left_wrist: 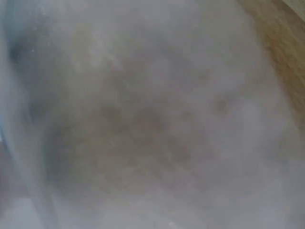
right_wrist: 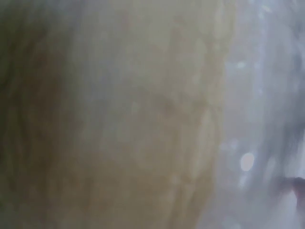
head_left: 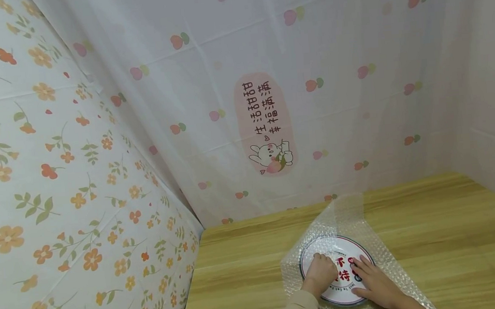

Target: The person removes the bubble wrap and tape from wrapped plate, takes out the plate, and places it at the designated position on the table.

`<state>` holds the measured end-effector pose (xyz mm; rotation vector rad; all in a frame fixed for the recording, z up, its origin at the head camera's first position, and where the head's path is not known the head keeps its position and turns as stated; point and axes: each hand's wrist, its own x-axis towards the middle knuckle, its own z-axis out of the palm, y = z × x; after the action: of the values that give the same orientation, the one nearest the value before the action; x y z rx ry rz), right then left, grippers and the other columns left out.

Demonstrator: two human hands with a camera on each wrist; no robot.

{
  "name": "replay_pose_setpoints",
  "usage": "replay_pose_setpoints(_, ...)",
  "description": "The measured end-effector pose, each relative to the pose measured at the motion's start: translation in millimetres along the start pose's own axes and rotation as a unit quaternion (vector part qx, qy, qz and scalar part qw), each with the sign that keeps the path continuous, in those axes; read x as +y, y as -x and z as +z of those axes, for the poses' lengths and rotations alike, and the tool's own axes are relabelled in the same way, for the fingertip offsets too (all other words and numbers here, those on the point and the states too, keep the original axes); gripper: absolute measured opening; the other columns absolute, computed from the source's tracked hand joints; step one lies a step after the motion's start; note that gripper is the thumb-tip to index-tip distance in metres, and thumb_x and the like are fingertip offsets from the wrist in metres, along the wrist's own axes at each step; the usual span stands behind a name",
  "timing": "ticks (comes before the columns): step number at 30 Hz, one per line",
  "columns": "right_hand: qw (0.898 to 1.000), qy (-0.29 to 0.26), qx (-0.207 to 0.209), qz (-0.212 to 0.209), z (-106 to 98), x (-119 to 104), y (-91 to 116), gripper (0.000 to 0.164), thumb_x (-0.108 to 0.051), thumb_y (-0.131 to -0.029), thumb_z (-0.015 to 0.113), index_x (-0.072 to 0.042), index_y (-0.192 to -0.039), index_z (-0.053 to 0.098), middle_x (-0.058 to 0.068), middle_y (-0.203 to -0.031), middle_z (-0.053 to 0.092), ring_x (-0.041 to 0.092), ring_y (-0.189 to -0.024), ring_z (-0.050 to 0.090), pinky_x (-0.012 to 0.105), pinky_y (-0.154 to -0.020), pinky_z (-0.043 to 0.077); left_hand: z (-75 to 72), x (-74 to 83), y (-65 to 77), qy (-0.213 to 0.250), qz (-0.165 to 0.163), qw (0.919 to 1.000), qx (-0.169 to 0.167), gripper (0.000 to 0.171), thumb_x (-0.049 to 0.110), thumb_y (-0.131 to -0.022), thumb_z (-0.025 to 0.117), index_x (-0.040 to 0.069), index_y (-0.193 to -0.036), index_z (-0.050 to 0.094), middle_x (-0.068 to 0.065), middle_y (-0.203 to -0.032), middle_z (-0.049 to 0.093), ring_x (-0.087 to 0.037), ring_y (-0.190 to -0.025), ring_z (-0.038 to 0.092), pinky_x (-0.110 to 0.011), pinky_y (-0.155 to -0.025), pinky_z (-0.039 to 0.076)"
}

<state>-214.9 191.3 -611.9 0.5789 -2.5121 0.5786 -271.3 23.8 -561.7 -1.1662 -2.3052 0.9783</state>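
Observation:
A round white plate (head_left: pixel 341 295) with a dark blue rim and red printed characters lies on a sheet of bubble wrap (head_left: pixel 385 240) in the head view. My left hand (head_left: pixel 321 272) is on the plate's left part, its fingers curled like a fist; no held thing shows. On the right side of the plate my right hand (head_left: pixel 380 282) rests with fingers stretched over the rim and thumb apart. Blurred bubble wrap (left_wrist: pixel 205 119) fills most of the left wrist view. In the right wrist view, bubble wrap (right_wrist: pixel 252 114) shows along the right side.
The wood-grain table (head_left: pixel 446 236) extends to both sides of the bubble wrap. A floral cloth (head_left: pixel 80 196) borders it on the left. Behind the table hangs a pale curtain (head_left: pixel 336 118) with fruit prints and a rabbit picture. Another pale cloth (head_left: pixel 488 106) closes the right side.

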Motion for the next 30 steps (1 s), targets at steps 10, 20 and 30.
replay_pose_setpoints(10, 1.000, 0.001, -0.007, 0.004, -2.2, -1.0, -0.6, 0.056, -0.038, -0.072, 0.068, 0.007, -0.104, 0.061, 0.019, -0.115, 0.055, 0.011, -0.127, 0.020, 0.009, -0.096, -0.006, 3.0, 0.8, -0.7, 0.013, -0.005, 0.9999, 0.004, 0.015, 0.031, -0.084, 0.051, 0.031, -0.085, 0.066, 0.011, -0.076, 0.059, -0.005, -0.069, 0.052, -0.025, -0.069, 0.039)
replay_pose_setpoints(20, 0.998, -0.010, -0.060, 0.036, -7.4, -2.5, -3.1, 0.059, -0.040, -0.074, 0.066, 0.007, -0.108, 0.059, 0.021, -0.118, 0.053, 0.036, -0.118, 0.038, 0.032, -0.104, 0.012, 7.1, 2.7, -2.1, 0.021, -0.007, 0.9997, 0.015, 0.014, 0.031, -0.082, 0.052, 0.033, -0.079, 0.065, 0.012, -0.071, 0.057, -0.004, -0.062, 0.049, -0.023, -0.062, 0.037)
replay_pose_setpoints(30, 0.988, -0.014, -0.134, 0.074, -17.5, -7.9, -9.9, 0.066, -0.045, -0.074, 0.063, 0.008, -0.113, 0.056, 0.022, -0.123, 0.049, 0.045, -0.116, 0.036, 0.063, -0.090, 0.020, 7.4, 1.2, -3.0, 0.025, -0.017, 0.9995, -0.008, 0.017, 0.032, -0.086, 0.048, 0.029, -0.086, 0.064, 0.010, -0.075, 0.057, -0.005, -0.068, 0.050, -0.024, -0.066, 0.039)
